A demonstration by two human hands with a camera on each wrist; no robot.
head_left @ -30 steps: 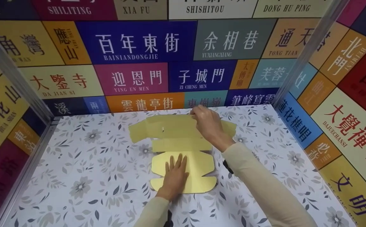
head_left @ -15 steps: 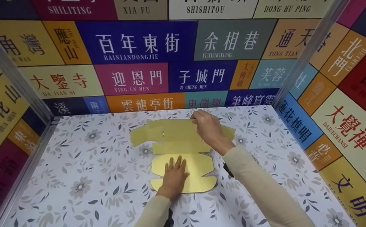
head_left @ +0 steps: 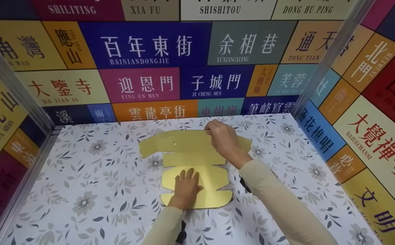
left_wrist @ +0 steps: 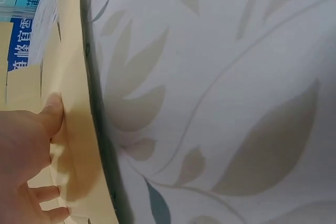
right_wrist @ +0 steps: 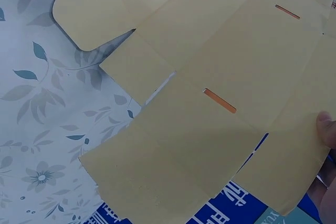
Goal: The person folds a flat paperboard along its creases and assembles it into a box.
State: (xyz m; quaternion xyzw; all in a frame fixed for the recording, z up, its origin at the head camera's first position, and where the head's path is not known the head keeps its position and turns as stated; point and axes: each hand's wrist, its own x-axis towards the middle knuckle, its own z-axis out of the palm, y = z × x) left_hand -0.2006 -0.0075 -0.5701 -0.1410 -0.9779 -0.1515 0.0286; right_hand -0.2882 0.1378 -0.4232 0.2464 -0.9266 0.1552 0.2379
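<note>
A flat, unfolded cardboard box blank (head_left: 211, 175), yellowish and with cut flaps, lies on the table in front of me. My left hand (head_left: 186, 189) rests on its near panels with fingers spread. In the left wrist view, the thumb and fingers of that hand (left_wrist: 23, 145) touch the cardboard close to its near edge. At the far edge, my right hand (head_left: 223, 139) pinches the end panel. The right wrist view has the thumb on the panel's face and fingers behind it. That far part is tilted up, with the coloured wall showing through its slots (right_wrist: 220, 100).
The table (head_left: 92, 177) has a white covering with grey flowers and leaves. Panels printed with coloured place-name signs (head_left: 146, 44) stand behind it and on both sides. Clear corner posts (head_left: 330, 61) join the panels.
The far edge of the box blank has come a little toward me, along with my right hand gripping it. My left hand has stayed on the near panels.
</note>
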